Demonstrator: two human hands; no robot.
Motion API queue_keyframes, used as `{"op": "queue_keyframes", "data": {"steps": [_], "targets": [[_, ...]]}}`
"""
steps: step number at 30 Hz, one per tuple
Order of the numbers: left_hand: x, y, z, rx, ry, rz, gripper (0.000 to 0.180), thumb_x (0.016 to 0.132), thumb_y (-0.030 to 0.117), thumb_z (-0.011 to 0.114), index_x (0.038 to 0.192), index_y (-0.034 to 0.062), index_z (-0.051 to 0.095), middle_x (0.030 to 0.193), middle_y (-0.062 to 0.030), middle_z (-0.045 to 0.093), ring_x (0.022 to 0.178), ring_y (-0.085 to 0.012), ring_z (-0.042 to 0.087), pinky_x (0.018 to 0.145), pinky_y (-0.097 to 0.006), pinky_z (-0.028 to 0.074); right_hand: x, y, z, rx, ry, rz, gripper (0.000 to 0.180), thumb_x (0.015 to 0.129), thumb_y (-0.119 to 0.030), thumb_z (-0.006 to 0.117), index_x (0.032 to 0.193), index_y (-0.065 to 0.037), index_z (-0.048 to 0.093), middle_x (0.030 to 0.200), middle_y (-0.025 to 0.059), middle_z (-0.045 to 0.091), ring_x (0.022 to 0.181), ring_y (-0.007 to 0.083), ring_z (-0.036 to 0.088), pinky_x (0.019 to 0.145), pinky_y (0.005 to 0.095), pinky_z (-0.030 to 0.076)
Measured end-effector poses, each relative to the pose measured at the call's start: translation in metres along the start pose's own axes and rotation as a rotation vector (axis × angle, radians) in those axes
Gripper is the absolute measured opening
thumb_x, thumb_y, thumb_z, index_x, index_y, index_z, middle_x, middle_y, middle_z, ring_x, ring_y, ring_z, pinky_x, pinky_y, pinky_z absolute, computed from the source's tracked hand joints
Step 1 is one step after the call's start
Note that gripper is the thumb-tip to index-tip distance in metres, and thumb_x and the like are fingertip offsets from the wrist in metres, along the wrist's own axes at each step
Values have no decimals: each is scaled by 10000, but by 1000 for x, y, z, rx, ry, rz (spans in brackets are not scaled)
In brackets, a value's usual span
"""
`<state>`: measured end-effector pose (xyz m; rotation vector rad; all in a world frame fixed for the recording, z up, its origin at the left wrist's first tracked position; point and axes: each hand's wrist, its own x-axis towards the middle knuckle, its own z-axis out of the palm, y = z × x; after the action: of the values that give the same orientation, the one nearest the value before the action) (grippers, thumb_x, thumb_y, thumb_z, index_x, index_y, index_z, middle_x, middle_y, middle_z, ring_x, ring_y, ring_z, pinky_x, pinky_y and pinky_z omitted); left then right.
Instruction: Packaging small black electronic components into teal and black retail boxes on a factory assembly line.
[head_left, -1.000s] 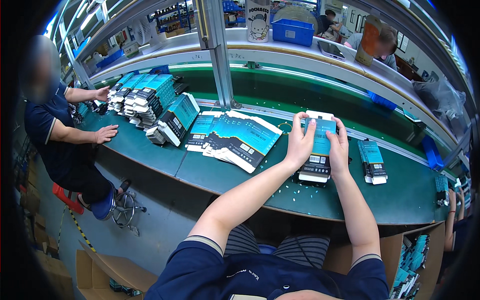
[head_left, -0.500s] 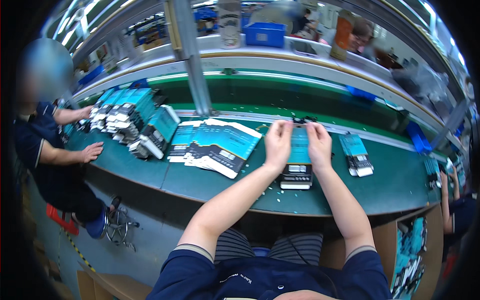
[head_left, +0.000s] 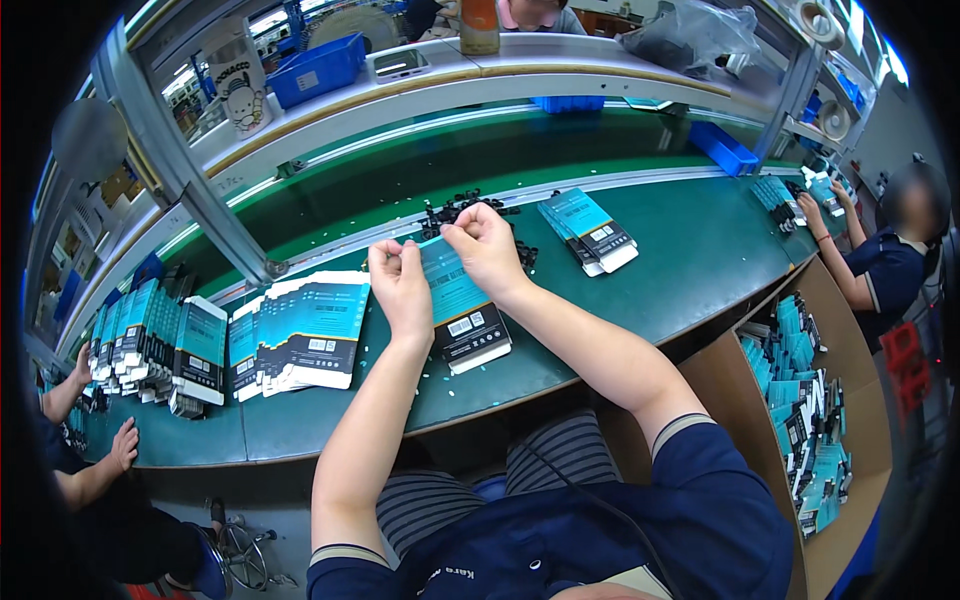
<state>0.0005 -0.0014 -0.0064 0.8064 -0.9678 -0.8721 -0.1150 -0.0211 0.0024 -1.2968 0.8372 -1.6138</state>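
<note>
In front of me a flat teal-and-black cardboard box [head_left: 468, 305] lies on the green table, its upper end between my hands. My right hand [head_left: 490, 252] is closed, thumb and fingers pinching at the box's upper edge. My left hand [head_left: 403, 290] is also closed, its fingertips pressed together by the upper left corner; what they pinch is hidden. Small black parts [head_left: 470, 207] lie heaped just behind the box. To the left, flat teal-and-black cartons [head_left: 318, 325] are fanned out. Another carton [head_left: 590, 232] with its white end flap out rests to the right.
More boxes [head_left: 150, 340] stand stacked at the far left beside a co-worker's hands [head_left: 122, 445]. A large brown carton [head_left: 862, 420] of packed boxes stands low on my right. Another person [head_left: 905, 250] works at the right end. A metal post [head_left: 195, 190] and shelf rise behind.
The view has turned to the right, bringing the large carton and the right-hand person further in. My hands have moved from the box's two sides to closed pinches near its upper end.
</note>
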Motion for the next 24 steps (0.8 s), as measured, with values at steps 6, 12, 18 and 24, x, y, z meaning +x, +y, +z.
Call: {"op": "queue_keyframes", "data": {"steps": [6,12,18,24], "targets": [[4,6,5,1,-2,-7,214,876,146,632,831,109,426,734,22,511,659,-28,439,563,-185,334,4,-3,0,-1,-59,79,324,807,-215,717,906,-41,463,751,25,566,674,46,485,570,210,400],[42,32,-29,23,153,38,217,858,170,661,811,74,472,707,-5,557,638,-61,512,553,-197,397,6,-33,-17,-5,-538,431,350,886,-102,573,1210,5,498,1016,92,623,916,144,599,800,294,498],[54,63,-67,1320,-100,44,536,727,398,713,1052,-12,598,987,-215,645,917,-323,634,797,-373,486,59,-49,-135,-718,115,215,375,905,-302,448,984,20,625,883,186,653,753,256,654,666,361,520],[56,64,-100,1826,-238,-432,865,605,533,766,1239,7,500,1222,-185,539,1127,-307,527,905,-395,457,55,-66,-168,-1387,211,556,558,793,-552,568,1054,-67,661,1050,141,652,1012,283,609,852,408,471]]}}
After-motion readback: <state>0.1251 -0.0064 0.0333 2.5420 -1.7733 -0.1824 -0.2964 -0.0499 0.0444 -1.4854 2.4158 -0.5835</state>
